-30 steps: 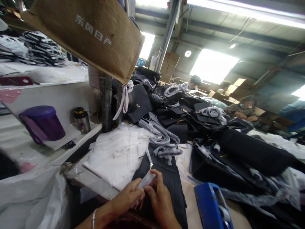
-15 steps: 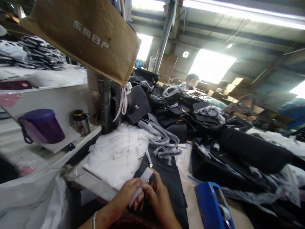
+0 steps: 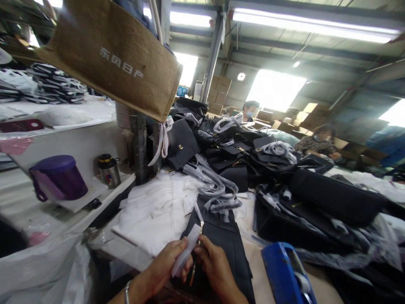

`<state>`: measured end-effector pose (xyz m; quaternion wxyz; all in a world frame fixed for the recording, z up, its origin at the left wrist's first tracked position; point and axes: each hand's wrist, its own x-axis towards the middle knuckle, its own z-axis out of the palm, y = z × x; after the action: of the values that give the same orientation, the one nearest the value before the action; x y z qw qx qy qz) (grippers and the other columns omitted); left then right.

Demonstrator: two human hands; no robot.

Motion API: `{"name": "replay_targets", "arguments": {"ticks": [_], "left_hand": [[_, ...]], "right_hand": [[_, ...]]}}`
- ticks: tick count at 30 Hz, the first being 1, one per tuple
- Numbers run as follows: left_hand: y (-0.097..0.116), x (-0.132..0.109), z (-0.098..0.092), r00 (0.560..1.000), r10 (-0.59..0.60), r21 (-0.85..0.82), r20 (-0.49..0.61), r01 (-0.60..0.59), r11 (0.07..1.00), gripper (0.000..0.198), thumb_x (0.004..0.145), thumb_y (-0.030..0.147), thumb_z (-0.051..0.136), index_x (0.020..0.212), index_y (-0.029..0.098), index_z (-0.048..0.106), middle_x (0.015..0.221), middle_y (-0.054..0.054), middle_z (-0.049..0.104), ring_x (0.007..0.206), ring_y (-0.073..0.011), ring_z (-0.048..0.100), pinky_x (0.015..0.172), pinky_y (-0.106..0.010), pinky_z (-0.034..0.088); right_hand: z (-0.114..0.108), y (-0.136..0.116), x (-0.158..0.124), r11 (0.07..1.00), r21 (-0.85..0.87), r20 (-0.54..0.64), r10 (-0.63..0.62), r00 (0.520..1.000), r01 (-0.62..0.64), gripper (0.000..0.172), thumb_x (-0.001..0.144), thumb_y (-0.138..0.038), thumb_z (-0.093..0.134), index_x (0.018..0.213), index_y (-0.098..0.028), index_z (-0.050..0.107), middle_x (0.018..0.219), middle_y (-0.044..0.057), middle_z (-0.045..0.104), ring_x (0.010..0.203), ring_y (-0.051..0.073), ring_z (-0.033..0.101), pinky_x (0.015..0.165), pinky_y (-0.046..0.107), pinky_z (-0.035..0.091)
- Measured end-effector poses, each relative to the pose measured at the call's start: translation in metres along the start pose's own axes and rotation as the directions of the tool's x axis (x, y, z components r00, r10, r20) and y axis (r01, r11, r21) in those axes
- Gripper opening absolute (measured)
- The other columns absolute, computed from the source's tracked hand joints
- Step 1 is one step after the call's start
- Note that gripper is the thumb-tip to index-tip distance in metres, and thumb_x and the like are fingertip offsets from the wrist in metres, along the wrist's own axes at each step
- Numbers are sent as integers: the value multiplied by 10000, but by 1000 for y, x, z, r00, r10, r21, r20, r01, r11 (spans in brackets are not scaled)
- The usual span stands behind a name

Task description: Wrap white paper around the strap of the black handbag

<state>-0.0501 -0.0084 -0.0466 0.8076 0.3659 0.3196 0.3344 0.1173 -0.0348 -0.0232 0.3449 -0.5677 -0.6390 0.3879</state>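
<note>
A black bag point(image 3: 226, 236) lies on the pale surface point(image 3: 253, 257) directly before the person, and everything else is placed by it. Over the bag's near part are both hands: the left hand point(image 3: 167, 261) grips a white strip point(image 3: 188, 249) between thumb and fingers, while the right hand point(image 3: 215, 261) has its fingers curled close to the strip; whether it pinches anything, I cannot tell. A gold-coloured metal fitting point(image 3: 201, 226) shows just beyond the strip, over the bag. Left of the bag is a stack of white sheets point(image 3: 155, 211); right of it sits a blue tape dispenser point(image 3: 280, 270). Plastic-wrapped handles point(image 3: 218, 185) loop at the bag's far end, and beyond them is a heap of black bags point(image 3: 228, 156).
</note>
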Motion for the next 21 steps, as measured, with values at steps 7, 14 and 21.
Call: {"name": "replay_targets", "arguments": {"ticks": [7,14,21], "left_hand": [[-5,-1,5,997,-7,146,-74,18,989,542,830,659,494,792,133,617,536,-2,594,406,-104,509,419,-205,405],[-2,-4,1,999,-42,76,-4,42,996,441,882,561,495,800,143,609,556,9,591,457,-110,528,475,-214,437],[4,-3,16,981,-74,149,-178,101,984,623,815,675,502,1078,127,642,557,13,621,442,-130,554,449,-229,448]], "right_hand": [[12,-14,-9,988,141,-54,76,996,-68,232,921,-331,530,1114,-213,584,679,-21,669,579,158,631,527,202,446],[1,-17,4,947,-320,-45,-51,998,34,142,881,-271,619,1018,-240,642,711,-17,707,649,169,663,579,197,415],[-76,-4,-61,932,-355,-168,12,986,-72,285,930,-176,492,1175,-259,610,858,14,731,718,165,681,663,220,485]]}}
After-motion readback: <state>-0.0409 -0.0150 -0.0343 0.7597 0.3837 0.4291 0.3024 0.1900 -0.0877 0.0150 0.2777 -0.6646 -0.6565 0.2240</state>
